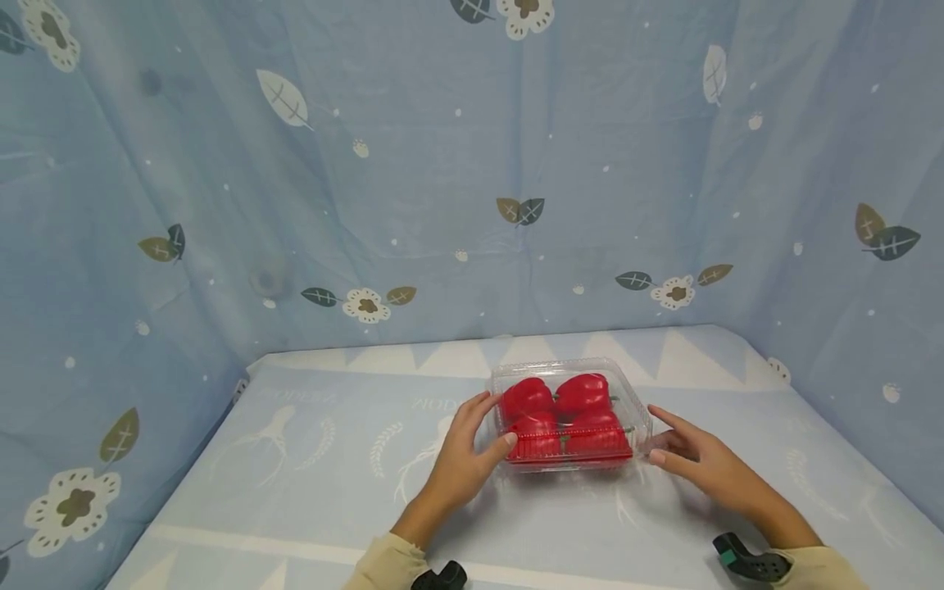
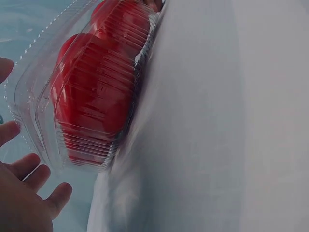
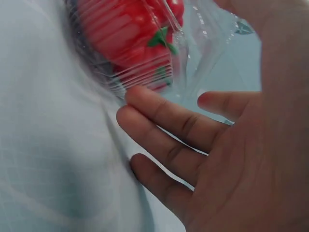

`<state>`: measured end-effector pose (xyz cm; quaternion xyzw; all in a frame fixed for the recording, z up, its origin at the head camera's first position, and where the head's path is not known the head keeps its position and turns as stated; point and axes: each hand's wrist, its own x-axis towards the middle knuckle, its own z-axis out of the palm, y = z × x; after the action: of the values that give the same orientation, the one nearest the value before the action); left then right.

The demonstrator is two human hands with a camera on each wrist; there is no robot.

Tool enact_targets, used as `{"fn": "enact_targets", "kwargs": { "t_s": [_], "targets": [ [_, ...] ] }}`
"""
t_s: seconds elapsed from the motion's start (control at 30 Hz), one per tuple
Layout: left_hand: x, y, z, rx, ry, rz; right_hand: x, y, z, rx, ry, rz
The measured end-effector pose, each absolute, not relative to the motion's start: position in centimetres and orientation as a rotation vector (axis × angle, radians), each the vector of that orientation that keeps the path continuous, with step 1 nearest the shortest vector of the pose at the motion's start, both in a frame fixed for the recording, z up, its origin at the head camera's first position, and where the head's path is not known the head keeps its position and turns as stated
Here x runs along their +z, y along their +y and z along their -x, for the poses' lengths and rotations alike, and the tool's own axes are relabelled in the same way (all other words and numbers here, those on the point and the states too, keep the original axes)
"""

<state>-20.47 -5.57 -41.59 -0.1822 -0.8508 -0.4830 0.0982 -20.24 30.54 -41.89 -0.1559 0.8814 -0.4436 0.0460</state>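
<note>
A clear plastic box [image 1: 633, 410] with ribbed walls sits on the cloth-covered table, holding several red bell peppers [image 1: 584, 395]. Green stems [image 3: 161, 39] show through the plastic in the right wrist view. My left hand [image 1: 463, 459] is at the left side of the box, fingers spread along its edge and thumb by the front left corner. In the left wrist view, those fingers [image 2: 33, 171] are loosely extended beside the clear wall. On the other side, my right hand [image 1: 701, 467] has its fingers reaching toward the right wall, fingertips [image 3: 137, 96] right at the ribbed lower corner.
A pale blue and white patterned cloth [image 1: 310, 459] covers the table. Blue curtains [image 1: 457, 164] with leaves and flowers hang behind and along both sides. Dark bands [image 1: 748, 561] are on both wrists, next to cream sleeves [image 1: 387, 565].
</note>
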Motion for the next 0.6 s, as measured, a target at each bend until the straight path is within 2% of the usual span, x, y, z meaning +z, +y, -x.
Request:
{"fn": "enact_targets", "kwargs": {
  "t_s": [0.4, 0.6],
  "targets": [
    [-41.6, -5.5, 19.6, -1.45, -2.517, 0.507, -42.6, 30.5, 20.4, -1.654, 2.555, 0.774],
    [-41.1, -5.6, 19.0, -1.534, -2.482, 0.445, -42.6, 30.0, 20.6, -1.721, 2.497, 0.752]
  ]
}}
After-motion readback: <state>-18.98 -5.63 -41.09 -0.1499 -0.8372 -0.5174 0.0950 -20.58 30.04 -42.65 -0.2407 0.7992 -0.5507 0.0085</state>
